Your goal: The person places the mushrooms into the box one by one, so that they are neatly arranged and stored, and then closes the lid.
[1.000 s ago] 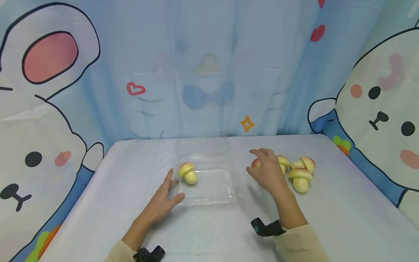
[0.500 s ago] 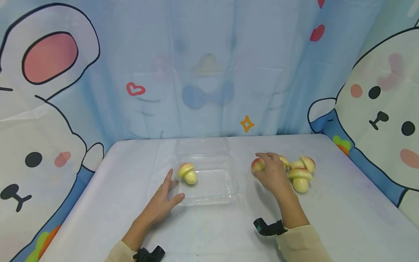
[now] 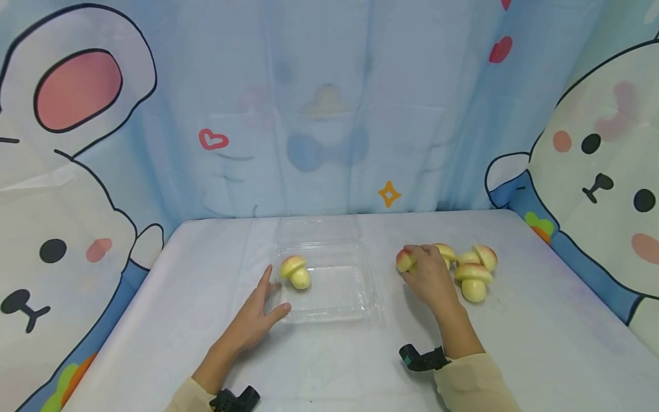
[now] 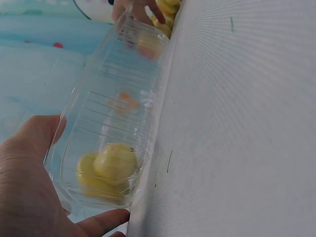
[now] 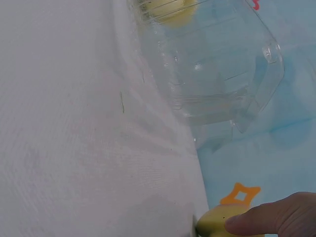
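A clear plastic clamshell box (image 3: 329,316) lies with its lid folded back on the table. Inside its left end sits one yellow mushroom (image 3: 294,272) with a reddish cap, also visible through the wall in the left wrist view. My left hand (image 3: 253,321) rests at the box's left front corner, fingers and thumb spread along its edge. To the right of the box, my right hand (image 3: 429,280) grips another mushroom (image 3: 405,260). In the right wrist view the thumb (image 5: 256,221) presses on that yellow mushroom (image 5: 212,222); the other fingers are hidden.
Several more mushrooms stand clustered just right of my right hand, one mushroom (image 3: 473,281) in front and another mushroom (image 3: 445,252) partly behind the hand. A white cloth (image 3: 329,366) covers the table. A blue cartoon curtain (image 3: 319,114) hangs behind it.
My right hand has moved slightly right and down onto the leftmost mushroom of the cluster, and its fingers have closed around it. My left hand and the box have stayed put.
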Motion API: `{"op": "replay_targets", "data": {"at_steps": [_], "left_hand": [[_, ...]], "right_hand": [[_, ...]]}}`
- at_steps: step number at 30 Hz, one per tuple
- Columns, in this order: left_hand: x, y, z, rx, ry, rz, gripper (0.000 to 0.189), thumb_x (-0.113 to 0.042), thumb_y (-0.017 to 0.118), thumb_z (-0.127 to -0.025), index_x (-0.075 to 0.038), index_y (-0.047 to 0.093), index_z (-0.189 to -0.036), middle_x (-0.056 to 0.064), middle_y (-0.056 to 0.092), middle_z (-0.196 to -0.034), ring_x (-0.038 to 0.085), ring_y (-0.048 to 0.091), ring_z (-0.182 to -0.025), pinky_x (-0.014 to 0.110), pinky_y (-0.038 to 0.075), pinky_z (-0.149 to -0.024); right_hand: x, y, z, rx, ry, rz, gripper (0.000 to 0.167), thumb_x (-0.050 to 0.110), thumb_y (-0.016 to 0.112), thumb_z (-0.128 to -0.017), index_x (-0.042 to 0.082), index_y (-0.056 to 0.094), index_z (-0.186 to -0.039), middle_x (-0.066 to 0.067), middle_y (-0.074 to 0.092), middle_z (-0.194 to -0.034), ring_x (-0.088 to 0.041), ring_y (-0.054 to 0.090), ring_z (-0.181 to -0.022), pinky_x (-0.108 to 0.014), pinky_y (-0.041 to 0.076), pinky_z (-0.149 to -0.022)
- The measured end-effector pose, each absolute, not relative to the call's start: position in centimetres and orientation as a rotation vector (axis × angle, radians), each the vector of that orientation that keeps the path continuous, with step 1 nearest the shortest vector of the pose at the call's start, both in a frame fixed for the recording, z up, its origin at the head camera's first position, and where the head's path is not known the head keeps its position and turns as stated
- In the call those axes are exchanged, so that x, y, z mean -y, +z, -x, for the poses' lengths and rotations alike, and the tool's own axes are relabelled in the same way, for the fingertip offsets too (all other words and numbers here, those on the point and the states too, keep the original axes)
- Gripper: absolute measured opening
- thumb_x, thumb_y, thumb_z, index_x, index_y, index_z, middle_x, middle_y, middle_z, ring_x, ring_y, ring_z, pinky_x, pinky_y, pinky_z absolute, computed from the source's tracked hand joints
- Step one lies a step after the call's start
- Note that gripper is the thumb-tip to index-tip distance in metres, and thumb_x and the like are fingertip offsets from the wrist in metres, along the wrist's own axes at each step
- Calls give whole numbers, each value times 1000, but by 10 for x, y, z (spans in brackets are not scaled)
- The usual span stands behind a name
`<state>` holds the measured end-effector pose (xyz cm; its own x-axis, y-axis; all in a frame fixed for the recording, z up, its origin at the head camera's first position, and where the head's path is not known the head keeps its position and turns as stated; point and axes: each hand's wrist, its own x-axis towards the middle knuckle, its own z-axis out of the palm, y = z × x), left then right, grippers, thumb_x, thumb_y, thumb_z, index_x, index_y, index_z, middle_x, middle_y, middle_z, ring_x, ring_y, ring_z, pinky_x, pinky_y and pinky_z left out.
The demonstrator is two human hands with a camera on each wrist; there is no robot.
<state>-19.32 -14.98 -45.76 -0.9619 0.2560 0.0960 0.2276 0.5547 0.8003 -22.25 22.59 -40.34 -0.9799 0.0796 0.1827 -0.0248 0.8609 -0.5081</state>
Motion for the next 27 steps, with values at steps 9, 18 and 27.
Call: {"op": "replay_targets", "data": {"at_steps": [9, 18, 27], "left_hand": [[150, -456, 193, -2753, 1392, -423, 93, -41, 64, -101, -16, 4, -168, 21, 48, -158, 43, 31, -154, 68, 19, -122], [151, -457, 193, -2730, 1407, -444, 92, -39, 63, -101, -14, 4, -168, 22, 48, -158, 43, 29, -155, 68, 18, -123], [150, -456, 192, -2725, 1408, -433, 92, -39, 63, -101, -15, 4, -168, 22, 47, -158, 43, 29, -155, 69, 17, -122]], "right_hand": [[-228, -406, 226, 2844, 728, 45, 59, 0, 65, -89, 5, 52, -147, -33, 47, -143, -54, 54, -126, -66, 48, -97], [-229, -408, 226, 2855, 733, 43, 59, 0, 66, -90, 4, 51, -147, -34, 49, -139, -53, 58, -120, -64, 49, -93], [-230, -411, 227, 2858, 758, 70, 61, 1, 63, -90, 5, 49, -149, -35, 47, -141, -54, 58, -120, -63, 50, -93]]}}
